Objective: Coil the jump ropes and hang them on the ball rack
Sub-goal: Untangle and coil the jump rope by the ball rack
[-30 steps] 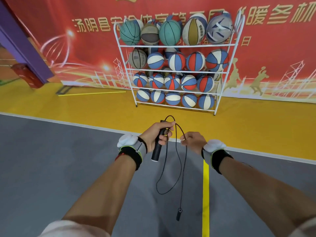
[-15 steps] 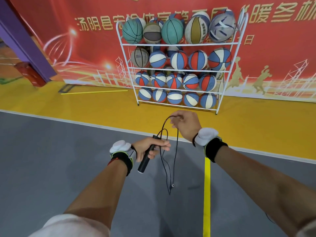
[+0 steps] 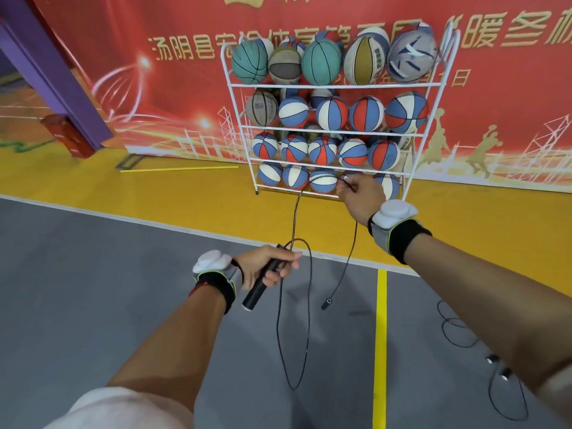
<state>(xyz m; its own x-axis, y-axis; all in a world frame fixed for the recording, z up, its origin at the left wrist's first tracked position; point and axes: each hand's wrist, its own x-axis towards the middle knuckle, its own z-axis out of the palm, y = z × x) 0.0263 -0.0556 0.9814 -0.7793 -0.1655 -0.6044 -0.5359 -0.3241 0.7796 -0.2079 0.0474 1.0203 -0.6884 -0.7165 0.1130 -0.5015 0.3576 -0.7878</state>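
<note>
My left hand [image 3: 269, 267] grips the black handle [image 3: 260, 286] of a thin black jump rope [image 3: 308, 320], the handle tilted down to the left. Loops of the cord hang below that hand toward the grey floor. My right hand [image 3: 360, 198] is raised up and to the right, pinching the cord and drawing it taut from the left hand. The cord's free end with a small black tip [image 3: 325, 303] dangles below my right wrist. A white wire ball rack [image 3: 325, 85] full of basketballs stands ahead against the red banner.
A second black jump rope [image 3: 495, 363] lies on the grey floor at the lower right, partly behind my right forearm. A yellow stick [image 3: 179, 169] lies on the yellow floor strip left of the rack. A purple pillar [image 3: 52, 72] stands at far left.
My right hand has risen and moved right, away from the left hand, pulling out a longer stretch of cord. The left hand has dropped lower with the handle, and more loops hang below.
</note>
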